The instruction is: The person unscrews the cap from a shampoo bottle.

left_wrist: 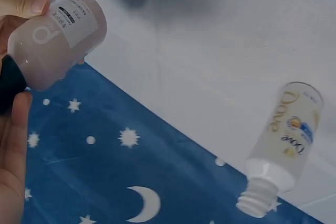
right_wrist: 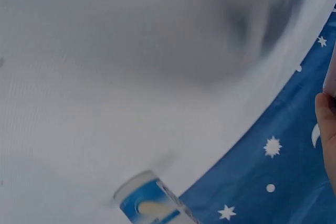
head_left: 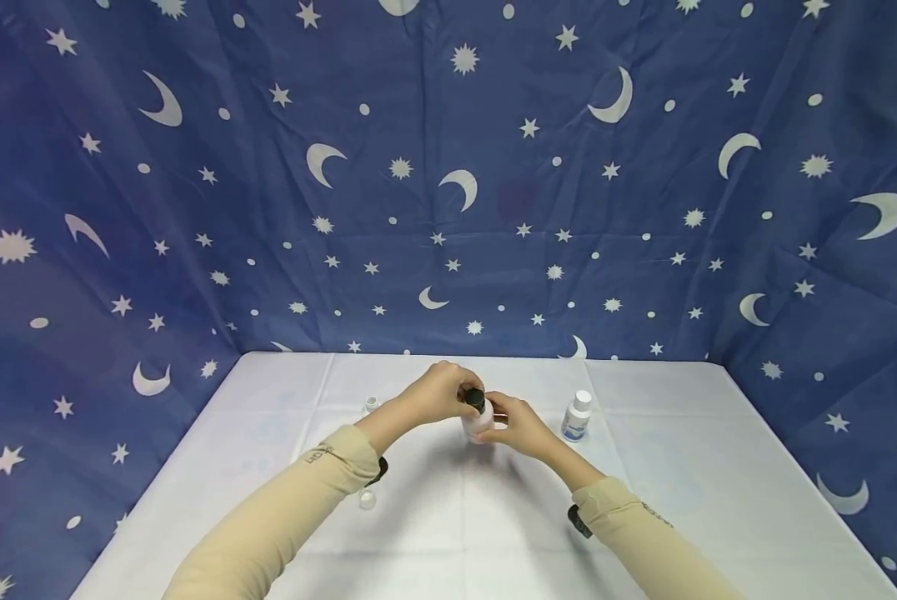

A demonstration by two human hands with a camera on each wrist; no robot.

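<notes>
A pale pink bottle (head_left: 478,427) with a black cap (head_left: 475,399) stands tilted between both hands over the middle of the table. My left hand (head_left: 439,395) pinches the black cap from the left, thumb and fingers on its sides. From the right, my right hand (head_left: 521,427) grips the body of the bottle. The left wrist view shows the bottle's printed label (left_wrist: 77,22) and the right thumb (left_wrist: 39,6) pressed against its side. Only part of the right hand (right_wrist: 328,135) enters the right wrist view, at the edge.
A small white bottle with a blue label (head_left: 576,417) stands right of the hands. Behind the left forearm is an uncapped Dove bottle (left_wrist: 287,135), mostly hidden in the head view. A small clear-white cap (head_left: 367,499) lies near the left sleeve. A starry blue cloth (head_left: 448,208) hangs behind the table.
</notes>
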